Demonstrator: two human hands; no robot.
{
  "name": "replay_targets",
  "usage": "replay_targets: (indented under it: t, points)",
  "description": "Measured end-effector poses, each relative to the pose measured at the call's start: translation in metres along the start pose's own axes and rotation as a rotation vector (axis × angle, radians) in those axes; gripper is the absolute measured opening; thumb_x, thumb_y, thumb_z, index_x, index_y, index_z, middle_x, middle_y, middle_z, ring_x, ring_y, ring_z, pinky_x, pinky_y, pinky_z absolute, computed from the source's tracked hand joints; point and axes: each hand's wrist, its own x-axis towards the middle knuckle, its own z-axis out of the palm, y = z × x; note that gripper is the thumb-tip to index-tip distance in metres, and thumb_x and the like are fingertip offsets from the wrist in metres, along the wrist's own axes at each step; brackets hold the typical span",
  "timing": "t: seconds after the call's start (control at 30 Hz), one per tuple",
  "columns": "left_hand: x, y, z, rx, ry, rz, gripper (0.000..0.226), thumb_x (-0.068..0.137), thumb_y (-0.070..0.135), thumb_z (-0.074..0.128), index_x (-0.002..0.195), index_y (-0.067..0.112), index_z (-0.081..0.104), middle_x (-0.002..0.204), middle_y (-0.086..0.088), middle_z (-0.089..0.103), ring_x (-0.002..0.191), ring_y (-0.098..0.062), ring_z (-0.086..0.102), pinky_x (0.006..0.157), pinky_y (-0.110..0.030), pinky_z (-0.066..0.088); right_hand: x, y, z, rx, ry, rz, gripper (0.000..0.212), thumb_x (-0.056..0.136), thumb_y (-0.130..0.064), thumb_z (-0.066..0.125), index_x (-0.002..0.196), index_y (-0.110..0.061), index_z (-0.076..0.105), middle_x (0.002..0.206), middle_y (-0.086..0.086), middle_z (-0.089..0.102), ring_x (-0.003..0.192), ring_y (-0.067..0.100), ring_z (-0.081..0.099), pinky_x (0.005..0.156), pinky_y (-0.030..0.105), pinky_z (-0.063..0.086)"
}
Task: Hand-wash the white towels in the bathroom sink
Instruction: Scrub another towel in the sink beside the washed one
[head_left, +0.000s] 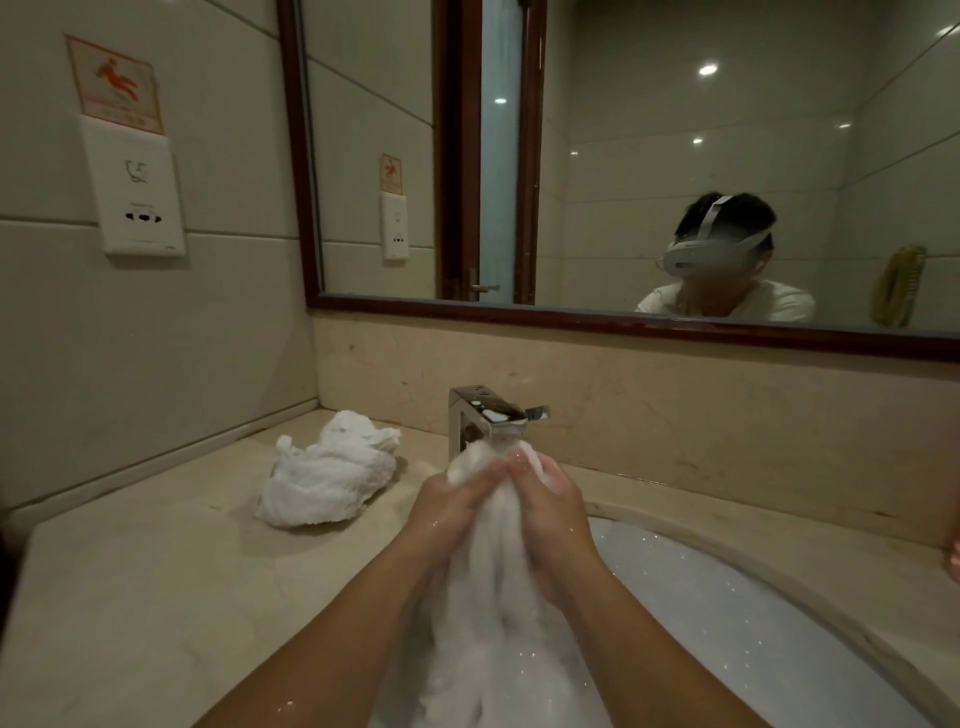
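Left hand (451, 506): gripping the wet towel (493, 597)
Right hand (553, 512): gripping it too
Wet towel: hanging under the faucet (491, 415), over the sink (727, 597)
Second towel (327, 470): lying crumpled on the counter (156, 571)

Dim, warm light; ceiling spots (708, 69) glare as white dots in the mirror (649, 171); a bright highlight on the chrome faucet (493, 415); the crumpled towel (327, 470) casts a soft shadow on the desk (156, 571); lines bow toward the edges; detail slightly soft.
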Motion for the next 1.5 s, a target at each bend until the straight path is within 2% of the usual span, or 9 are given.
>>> replay_targets:
  t: [0.17,0.3,0.43,0.63,0.8,1.03,1.2,1.37,1.5]
  points:
    - [0.024,-0.012,-0.011,-0.372,0.170,-0.080,0.094,0.052,0.069,0.093,0.121,0.009,0.072,0.109,-0.019,0.078,0.100,-0.038,0.077,0.097,-0.057,0.058,0.003,0.017,-0.005,-0.010,0.035,0.182,0.055,0.088,-0.062,0.075,0.126,-0.025,0.063,0.115,0.005,0.075,0.105,0.026,0.073,0.091,0.046,0.062]
    - [0.029,-0.011,-0.020,-0.578,0.008,-0.107,0.109,0.056,0.069,0.095,0.135,0.001,0.064,0.126,-0.033,0.068,0.115,-0.050,0.068,0.106,-0.065,0.050,-0.006,0.012,-0.011,-0.001,-0.219,0.262,0.046,0.094,-0.049,0.076,0.125,-0.017,0.069,0.110,0.006,0.081,0.101,0.028,0.079,0.096,0.053,0.062]
    - [0.014,-0.001,-0.018,-0.609,-0.177,-0.058,0.094,0.078,0.065,0.083,0.139,-0.004,0.060,0.135,-0.038,0.060,0.127,-0.051,0.060,0.114,-0.063,0.043,-0.005,0.006,-0.006,0.050,-0.148,0.163,0.034,0.097,-0.038,0.075,0.124,-0.018,0.068,0.108,0.008,0.080,0.100,0.029,0.078,0.095,0.053,0.062]
    - [-0.013,0.009,0.004,-0.241,-0.096,0.145,0.034,0.098,0.029,0.072,0.121,0.004,0.069,0.108,-0.023,0.077,0.100,-0.037,0.077,0.087,-0.048,0.063,0.002,0.001,-0.008,0.302,-0.047,0.177,0.041,0.092,-0.030,0.082,0.118,0.000,0.072,0.107,0.026,0.078,0.099,0.044,0.077,0.095,0.062,0.060]
    - [-0.006,0.007,0.005,-0.141,0.022,0.164,0.051,0.073,0.038,0.091,0.113,0.012,0.071,0.102,-0.016,0.079,0.095,-0.033,0.078,0.089,-0.059,0.061,0.007,0.007,-0.013,0.169,-0.082,0.085,0.023,0.101,-0.020,0.070,0.120,-0.008,0.076,0.110,0.019,0.079,0.105,0.039,0.076,0.099,0.058,0.059]
    - [0.012,-0.003,0.000,-0.452,0.097,0.048,0.046,0.085,0.032,0.085,0.119,0.004,0.071,0.111,-0.025,0.076,0.103,-0.044,0.075,0.096,-0.068,0.055,-0.014,0.014,-0.013,-0.118,-0.326,0.132,0.046,0.097,-0.053,0.071,0.135,-0.027,0.068,0.118,0.000,0.079,0.109,0.019,0.077,0.102,0.046,0.059]
    - [0.006,-0.001,0.005,-0.222,-0.087,-0.010,0.057,0.080,0.054,0.079,0.119,0.012,0.077,0.111,-0.017,0.078,0.104,-0.035,0.076,0.101,-0.052,0.057,-0.016,0.001,-0.014,-0.113,-0.162,0.034,0.024,0.104,-0.047,0.063,0.116,-0.029,0.073,0.100,-0.004,0.081,0.089,0.010,0.078,0.073,0.025,0.063]
    - [-0.012,-0.006,0.008,0.069,-0.200,0.077,0.060,0.085,0.072,0.070,0.129,0.032,0.069,0.114,0.007,0.079,0.106,-0.014,0.076,0.097,-0.038,0.059,0.000,0.010,-0.005,-0.129,0.057,0.217,0.070,0.081,-0.087,0.060,0.123,-0.032,0.065,0.105,-0.002,0.075,0.096,0.019,0.073,0.079,0.035,0.058]
    - [-0.011,-0.001,0.012,0.038,-0.013,0.063,0.041,0.099,0.056,0.062,0.116,0.021,0.073,0.093,0.002,0.082,0.083,-0.016,0.079,0.067,-0.029,0.061,-0.004,-0.003,-0.009,-0.013,-0.010,0.166,0.020,0.100,-0.041,0.071,0.111,-0.024,0.071,0.093,0.002,0.079,0.084,0.022,0.078,0.074,0.040,0.064]
